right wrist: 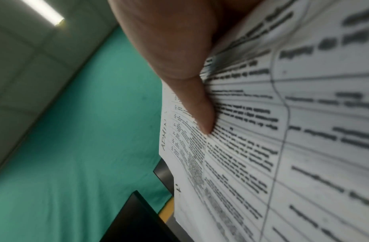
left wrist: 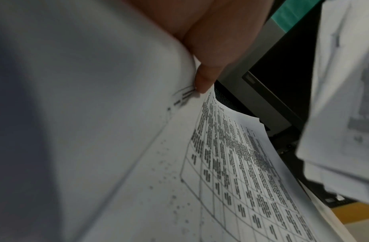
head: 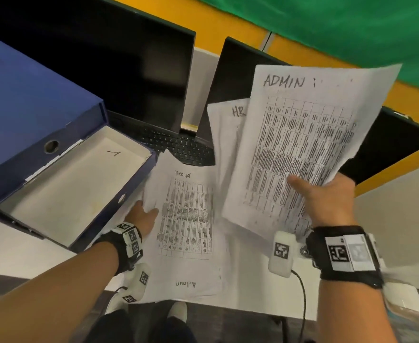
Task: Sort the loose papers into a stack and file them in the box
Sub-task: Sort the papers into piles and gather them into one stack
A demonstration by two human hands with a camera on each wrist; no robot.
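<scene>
An open blue file box (head: 74,189) lies at the left of the desk, its white inside bare apart from a pen mark. Beside it a printed sheet (head: 186,219) tops a loose pile on the desk. My left hand (head: 145,214) pinches that pile's left edge; in the left wrist view the thumb (left wrist: 204,78) sits on the paper (left wrist: 231,163). My right hand (head: 327,201) holds up a sheet headed "ADMIN" (head: 302,144), thumb (right wrist: 200,111) pressed on its face (right wrist: 282,147). A sheet marked "HR" (head: 228,134) shows behind it.
The box's blue lid (head: 30,107) stands open to the left. Two dark monitors (head: 129,70) (head: 235,78) and a black keyboard (head: 178,147) sit behind the papers. The white desk (head: 265,300) ends near my body; a small white pad (head: 401,298) lies at its right.
</scene>
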